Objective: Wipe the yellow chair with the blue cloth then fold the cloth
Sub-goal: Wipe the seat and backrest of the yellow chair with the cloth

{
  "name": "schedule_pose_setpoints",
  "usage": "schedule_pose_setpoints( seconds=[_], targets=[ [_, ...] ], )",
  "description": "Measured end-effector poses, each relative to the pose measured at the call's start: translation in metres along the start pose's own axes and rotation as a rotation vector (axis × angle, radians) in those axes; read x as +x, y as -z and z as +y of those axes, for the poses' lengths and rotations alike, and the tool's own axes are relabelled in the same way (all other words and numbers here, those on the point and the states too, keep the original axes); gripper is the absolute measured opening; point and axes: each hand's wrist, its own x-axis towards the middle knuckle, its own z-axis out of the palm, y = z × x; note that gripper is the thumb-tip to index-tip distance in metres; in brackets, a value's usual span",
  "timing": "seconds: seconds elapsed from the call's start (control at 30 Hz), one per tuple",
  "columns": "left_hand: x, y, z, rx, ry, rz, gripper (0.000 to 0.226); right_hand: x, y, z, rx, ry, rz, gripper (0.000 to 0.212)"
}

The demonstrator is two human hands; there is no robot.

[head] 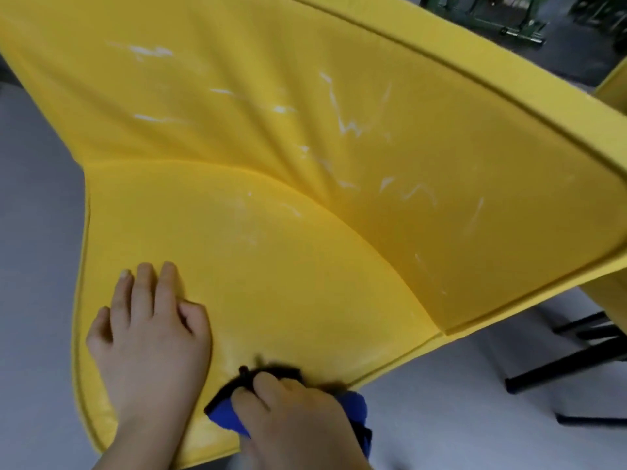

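Asker: Hands, then. What does each one have hold of?

Viewer: The left hand [149, 347] lies palm down on the seat of the yellow chair [305, 266], near its left front edge. Its fingers are spread and nearly straight, and it grips nothing. The right hand [295, 415] is curled round the blue cloth [225, 413], bunching it against the seat's front rim.

Asker: How much of the cloth can you see?

Viewer: Little. A blue fold shows left of the knuckles and another hangs past the rim on the right. The rest is under the fingers. A dark smear above the knuckles is blurred, and I cannot tell whether it is cloth or shadow.

Asker: And the chair?

Viewer: It fills most of the view, and its backrest is cut off at the top and left. White marks [353, 127] streak the backrest and thin out onto the seat. Only a few dark legs [576, 351] show beneath, at the right, on the pale floor [34, 198].

Asker: Anything beyond it?

Viewer: A sliver of something else yellow [614, 86] sits at the right edge, too cropped to identify. Green metalwork [509, 18] stands at the top, out of focus. Both forearms run off the bottom edge.
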Motion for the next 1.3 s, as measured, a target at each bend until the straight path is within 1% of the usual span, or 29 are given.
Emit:
schedule_pose_setpoints(
  seconds=[0.07,0.1,0.17,0.2,0.23,0.27,0.3,0.37,0.47,0.5,0.57,0.63,0.67,0.7,0.77,0.8,0.87,0.9,0.93,1.03,1.1,1.2,1.27,1.3],
  targets=[
    [0.001,0.001,-0.001,0.002,-0.006,0.006,0.054,0.007,0.018,0.020,-0.027,-0.021,0.183,0.020],
    [0.001,0.001,0.000,0.001,-0.008,0.008,0.054,0.017,0.031,0.035,-0.067,-0.093,0.275,0.015],
    [0.001,0.002,0.001,0.019,-0.008,-0.006,0.054,0.051,0.054,0.071,-0.238,-0.403,0.392,0.014],
    [0.001,0.002,0.002,0.039,-0.010,-0.014,0.054,0.071,0.062,0.087,-0.272,-0.543,0.401,0.015],
    [0.001,0.002,0.001,0.058,-0.016,-0.021,0.055,0.089,0.065,0.098,-0.269,-0.617,0.353,0.018],
    [0.001,0.002,0.000,0.070,-0.023,-0.026,0.055,0.102,0.060,0.100,-0.257,-0.624,0.276,0.021],
    [0.000,0.002,0.001,0.074,-0.020,-0.029,0.055,0.109,0.053,0.094,-0.211,-0.587,0.226,0.023],
    [0.002,0.001,0.001,0.074,-0.005,-0.012,0.056,0.114,0.032,0.063,-0.074,-0.449,0.207,0.021],
    [0.002,-0.005,-0.002,0.082,-0.052,-0.026,0.057,0.094,0.013,0.006,-0.003,-0.157,0.233,0.019],
    [0.002,-0.006,-0.005,0.084,-0.069,-0.040,0.058,0.090,0.012,-0.007,0.046,-0.110,0.194,0.019],
    [0.003,-0.006,-0.010,0.063,-0.085,-0.068,0.061,0.082,0.012,-0.015,0.174,-0.086,0.063,0.020],
    [0.003,-0.003,-0.008,0.043,-0.064,-0.071,0.056,0.078,0.024,-0.004,0.203,-0.089,0.008,0.025],
    [0.003,-0.001,-0.005,0.026,-0.044,-0.058,0.052,0.083,0.034,0.004,0.185,-0.123,0.034,0.027],
    [0.004,-0.001,-0.003,0.008,-0.028,-0.044,0.049,0.094,0.045,0.014,0.137,-0.157,0.112,0.028],
    [0.005,-0.001,0.000,-0.009,-0.011,-0.040,0.048,0.131,0.060,0.046,-0.055,-0.255,0.305,0.025],
    [0.005,-0.001,0.000,-0.004,-0.006,-0.049,0.049,0.155,0.063,0.062,-0.147,-0.330,0.335,0.022],
    [0.004,-0.003,0.001,0.012,-0.005,-0.067,0.049,0.196,0.059,0.086,-0.212,-0.429,0.233,0.015],
    [0.003,-0.003,0.001,0.011,-0.008,-0.072,0.050,0.209,0.053,0.092,-0.200,-0.442,0.181,0.011],
    [0.003,-0.004,0.001,0.010,-0.012,-0.069,0.051,0.216,0.047,0.096,-0.173,-0.442,0.164,0.008],
    [0.004,-0.005,0.002,0.033,-0.027,-0.079,0.053,0.206,0.037,0.088,0.007,-0.373,0.193,0.019],
    [0.003,-0.006,0.001,0.051,-0.036,-0.088,0.053,0.189,0.033,0.064,0.097,-0.236,0.168,0.021],
    [0.004,-0.004,0.001,0.035,-0.035,-0.071,0.053,0.163,0.025,0.023,0.132,-0.035,0.022,0.020],
    [0.003,-0.004,0.001,0.026,-0.031,-0.066,0.053,0.162,0.031,0.022,0.157,0.011,-0.078,0.020],
    [0.003,-0.004,0.001,0.024,-0.029,-0.065,0.053,0.170,0.037,0.028,0.146,0.007,-0.075,0.020]
  ],
)
